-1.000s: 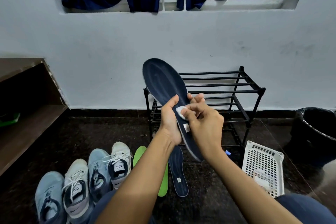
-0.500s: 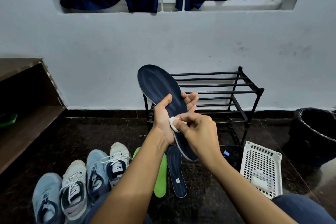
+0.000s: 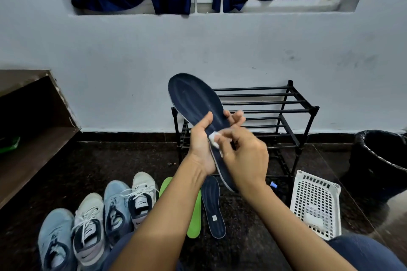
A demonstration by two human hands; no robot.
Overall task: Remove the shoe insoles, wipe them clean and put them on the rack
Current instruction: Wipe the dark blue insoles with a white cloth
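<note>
We hold the navy insole [image 3: 193, 99] raised, toe up, before the black rack [image 3: 253, 88]: our left hand [image 3: 201, 147] grips its middle, our right hand [image 3: 246, 158] pinches a small white wipe [image 3: 212, 138] against its face. To wipe well, we judge we must brace it firmly and stroke full length, heel to toe. It looks dark, ribbed lengthwise, pale-edged, slightly bowed.

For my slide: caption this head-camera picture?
Left hand holds navy insole; right hand presses white wipe on it, black rack behind.
</note>
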